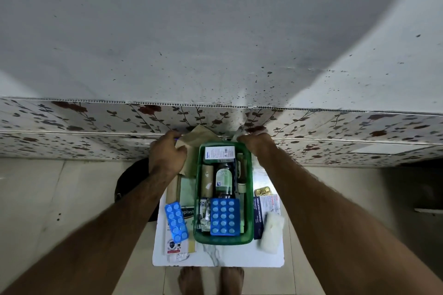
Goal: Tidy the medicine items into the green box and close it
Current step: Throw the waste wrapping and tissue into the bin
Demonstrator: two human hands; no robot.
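The open green box (249, 199) stands on a small white table (220, 256). It holds a white carton (219, 152), a bottle (224, 178), a brown roll (207, 181), a blue blister pack (224, 217) and foil strips (203, 215). My left hand (166, 153) is beside the box's far left corner, its fingers closed on a brown paper bag (194, 137). At the far right corner my right hand (255, 143) curls its fingers downward; what they touch is hidden.
Left of the box lie a second blue blister pack (176, 223), a plaster carton (188, 213), a small clear bottle (176, 250) and a brown roll (173, 189). On the right are a gold blister (262, 190), a dressing carton (266, 213) and white gauze (272, 235). A floral-tiled wall stands behind.
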